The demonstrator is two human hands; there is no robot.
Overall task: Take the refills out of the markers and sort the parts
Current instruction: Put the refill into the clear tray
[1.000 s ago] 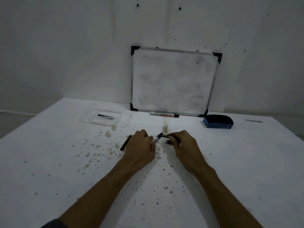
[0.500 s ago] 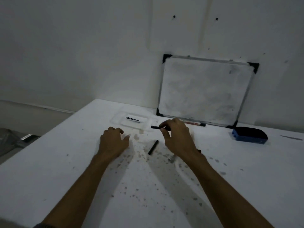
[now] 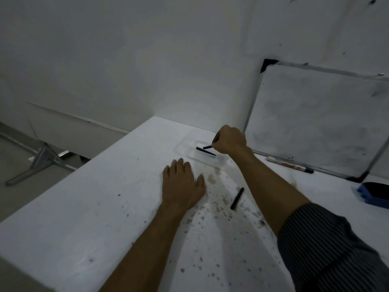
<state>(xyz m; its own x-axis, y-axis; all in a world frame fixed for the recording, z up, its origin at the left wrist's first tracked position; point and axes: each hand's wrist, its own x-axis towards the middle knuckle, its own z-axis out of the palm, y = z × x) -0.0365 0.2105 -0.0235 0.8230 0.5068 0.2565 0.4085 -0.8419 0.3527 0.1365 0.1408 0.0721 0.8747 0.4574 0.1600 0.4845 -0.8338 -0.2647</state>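
My right hand (image 3: 230, 140) hovers over a clear plastic tray (image 3: 181, 147) at the back of the white table, fingers closed on a thin black refill (image 3: 207, 147) whose tip pokes out to the left. Another black refill (image 3: 206, 152) lies inside the tray just under it. My left hand (image 3: 181, 184) rests flat on the table, palm down, holding nothing. A black marker part (image 3: 237, 198) lies on the stained table between my two arms. A whole marker (image 3: 289, 165) lies at the foot of the whiteboard.
A whiteboard (image 3: 315, 123) leans against the wall at the back right. A blue and black eraser (image 3: 374, 193) sits at the right edge. The table's left edge (image 3: 84, 171) drops to the floor, where a metal frame (image 3: 40, 163) lies.
My right hand carried the refill away from the marker body to the tray at the back. My left hand let go and went flat on the table. The view swung left.
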